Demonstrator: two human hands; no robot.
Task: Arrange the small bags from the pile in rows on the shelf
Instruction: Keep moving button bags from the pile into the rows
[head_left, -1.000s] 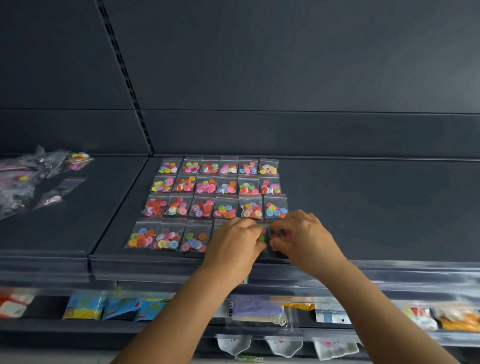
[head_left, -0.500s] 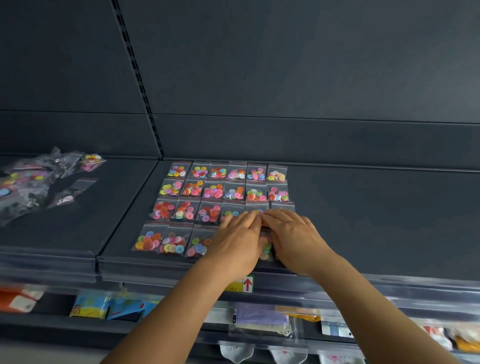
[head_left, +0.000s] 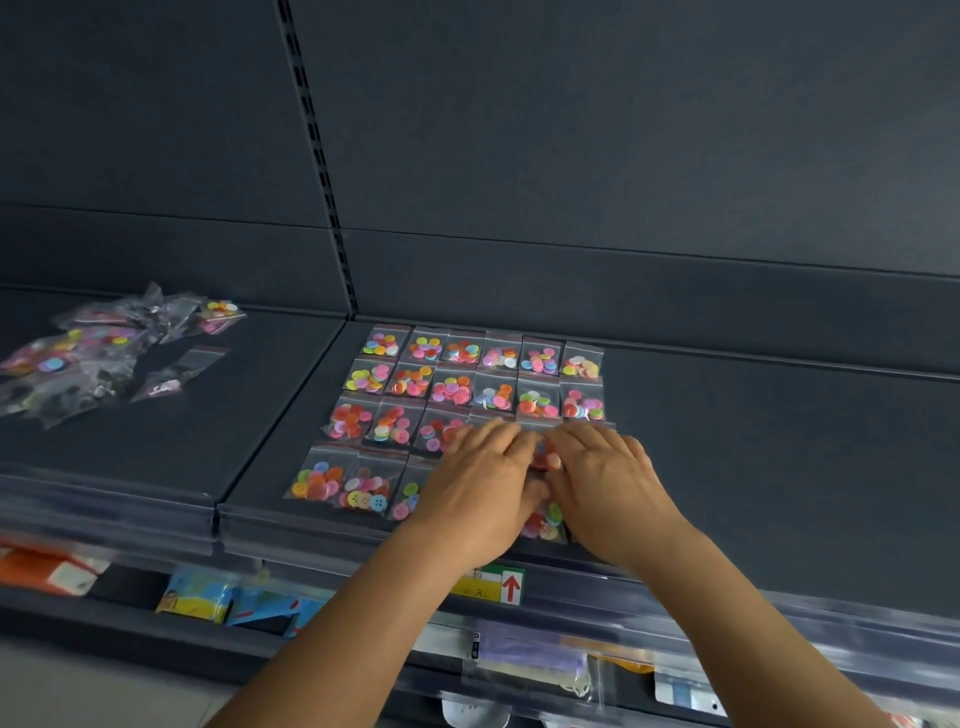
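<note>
dark shelf (head_left: 727, 441) carries rows of small bags (head_left: 467, 374); pile (head_left: 104, 348) lies far left. left hand (head_left: 483, 483) and right hand (head_left: 608, 483) press flat, side by side, on front bags.

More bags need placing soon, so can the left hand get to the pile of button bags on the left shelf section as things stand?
Probably yes: the left hand rests flat on the arranged bags, and only bare shelf lies between it and the pile.

A dark shelf (head_left: 753, 467) carries small bags (head_left: 470, 387) of coloured buttons laid flat in rows, with a loose pile (head_left: 98, 358) lying well to their left.
</note>
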